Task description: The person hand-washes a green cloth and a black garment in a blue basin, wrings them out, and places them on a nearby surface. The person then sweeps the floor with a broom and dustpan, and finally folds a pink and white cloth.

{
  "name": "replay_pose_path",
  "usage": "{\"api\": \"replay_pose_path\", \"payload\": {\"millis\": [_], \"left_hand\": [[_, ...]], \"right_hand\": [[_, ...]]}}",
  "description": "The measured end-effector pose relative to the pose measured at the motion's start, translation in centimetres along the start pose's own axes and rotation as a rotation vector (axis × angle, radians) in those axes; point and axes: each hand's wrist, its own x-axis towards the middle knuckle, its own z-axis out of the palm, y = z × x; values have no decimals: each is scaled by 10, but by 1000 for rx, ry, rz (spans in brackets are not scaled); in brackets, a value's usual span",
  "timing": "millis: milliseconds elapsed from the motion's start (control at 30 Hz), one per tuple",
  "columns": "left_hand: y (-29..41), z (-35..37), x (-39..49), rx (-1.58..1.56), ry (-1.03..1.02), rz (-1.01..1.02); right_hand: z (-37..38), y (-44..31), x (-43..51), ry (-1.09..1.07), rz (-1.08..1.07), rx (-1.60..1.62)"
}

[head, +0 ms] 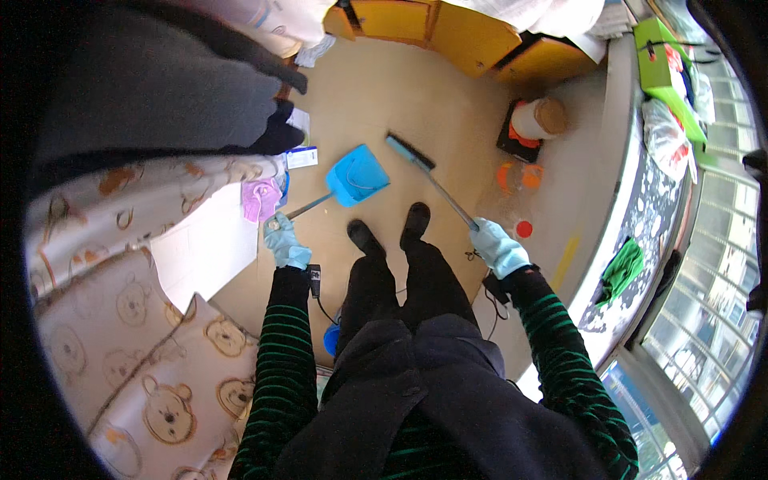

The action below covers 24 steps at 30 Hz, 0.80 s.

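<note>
My left hand (286, 241), in a pale blue glove, is closed around the handle of a blue dustpan (358, 174). The pan lies on the tan floor (372, 84), ahead of my feet. In the same kind of glove, my right hand (499, 247) grips the handle of a long-handled broom (444, 193). Its narrow blue head with dark bristles is on the floor, to the right of the dustpan and apart from it.
Yellow cabinets (393, 21) line the far side. A white container (534, 119) stands at the right, near a red round thing (524, 229). At left are a small box (302, 157), a purple cloth (261, 199) and a bear-print cover (132, 300). A green cloth (623, 271) lies on the windowsill.
</note>
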Motion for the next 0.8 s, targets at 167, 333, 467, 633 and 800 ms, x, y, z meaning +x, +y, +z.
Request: {"api": "replay_pose_path", "payload": {"millis": [167, 333, 467, 633, 800], "left_hand": [[-13, 16, -18, -293, -12, -178], [-44, -4, -72, -466, 64, -429], [-116, -31, -135, -698, 104, -655], [-257, -55, -176, -836, 160, -770], [-303, -86, -186, -486, 121, -539]], "right_hand": [[-79, -15, -29, -107, 86, 279], [-99, -43, 26, 95, -37, -26], [-78, -77, 113, 201, -155, -284], [-4, -114, 124, 257, -655, -1055], [100, -161, 60, 114, -632, -1233]]}}
